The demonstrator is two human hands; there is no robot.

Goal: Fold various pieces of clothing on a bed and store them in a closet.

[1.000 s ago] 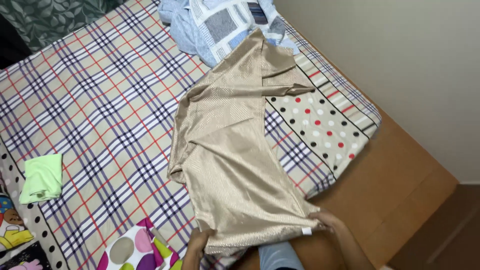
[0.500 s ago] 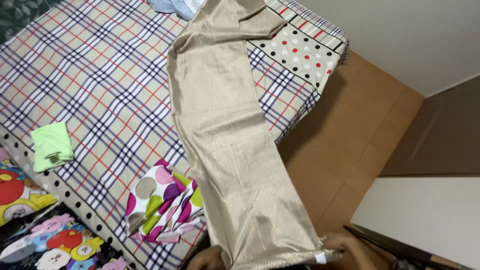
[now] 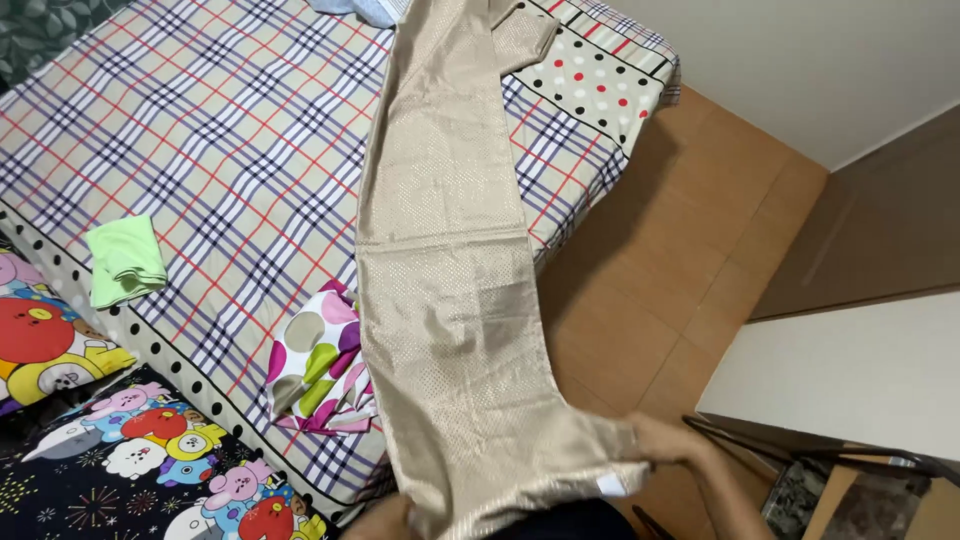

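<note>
Both hands' grip pinches the near hem of the beige garment (image 3: 450,300) — right hand (image 3: 668,440) plainly, left hand (image 3: 385,518) half hidden — its length running away across the plaid bed (image 3: 200,150).

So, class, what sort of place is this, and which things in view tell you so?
Most likely a bedroom at home: a bed with a checked sheet, cartoon-print bedding, and beige cloth stretched over the bed, above a wooden floor.
</note>
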